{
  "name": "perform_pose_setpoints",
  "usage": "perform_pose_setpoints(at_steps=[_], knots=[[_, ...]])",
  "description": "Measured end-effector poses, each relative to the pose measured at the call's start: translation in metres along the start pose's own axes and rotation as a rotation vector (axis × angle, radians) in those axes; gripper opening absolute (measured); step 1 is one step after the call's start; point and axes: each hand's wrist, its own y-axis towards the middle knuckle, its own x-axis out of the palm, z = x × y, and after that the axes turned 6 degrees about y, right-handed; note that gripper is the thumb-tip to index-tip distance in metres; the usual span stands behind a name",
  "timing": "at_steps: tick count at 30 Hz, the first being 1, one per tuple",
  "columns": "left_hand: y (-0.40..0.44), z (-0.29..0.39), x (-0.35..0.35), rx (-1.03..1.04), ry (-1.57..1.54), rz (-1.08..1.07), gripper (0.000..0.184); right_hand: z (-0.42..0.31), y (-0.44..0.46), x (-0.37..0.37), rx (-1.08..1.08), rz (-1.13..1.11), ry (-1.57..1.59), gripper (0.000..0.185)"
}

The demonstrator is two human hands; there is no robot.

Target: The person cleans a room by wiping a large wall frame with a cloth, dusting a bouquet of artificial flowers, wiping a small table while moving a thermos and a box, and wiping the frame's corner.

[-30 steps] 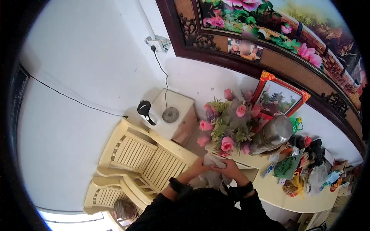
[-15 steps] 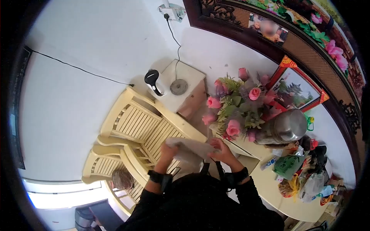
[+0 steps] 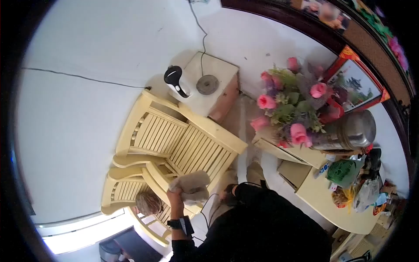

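Observation:
My left hand [image 3: 175, 196] is closed on one end of a folded greyish-beige cloth [image 3: 190, 185]. The soft bundle hangs in front of the slatted armchair, with its far end free. My right hand [image 3: 227, 193] is low near my body, apart from the cloth. Shadow and the dark sleeve hide its fingers, so I cannot make out whether it is open or closed. Dark straps with small devices sit on my wrists.
Cream slatted chairs [image 3: 203, 146] stand ahead and left, one bearing a brown patterned bundle [image 3: 148, 203]. A white kettle [image 3: 178, 83] and its base [image 3: 207, 84] rest on a corner cabinet. Pink flowers [image 3: 299, 133], a metal flask [image 3: 358, 129] and bags [image 3: 345, 171] crowd the right-hand table.
My right hand has let go of the cloth and dropped back toward my body. The cloth, now in my left hand alone, is lower and more folded. The view has shifted.

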Motion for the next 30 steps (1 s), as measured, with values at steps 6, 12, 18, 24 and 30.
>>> perform_pose_setpoints(at_steps=[6,12,18,24,30], knots=[[0.027,-0.034,-0.049,-0.22,-0.254,-0.047,0.037,-0.006,0.065,0.051,0.171,-0.069,-0.264,0.039],[0.055,-0.061,-0.104,-0.294,-0.369,0.009,0.042,-0.002,0.107,0.077,0.247,-0.102,-0.434,0.043],[0.084,-0.056,-0.122,-0.237,-0.388,-0.081,0.042,0.026,0.143,0.088,0.237,-0.004,-0.599,0.047],[0.093,-0.042,-0.114,-0.292,-0.465,-0.116,0.038,0.019,0.148,0.07,-0.081,-0.564,-0.495,0.034],[0.104,-0.039,-0.099,-0.268,-0.324,-0.19,0.035,-0.035,0.118,0.058,-0.129,-0.493,-0.215,0.032]])
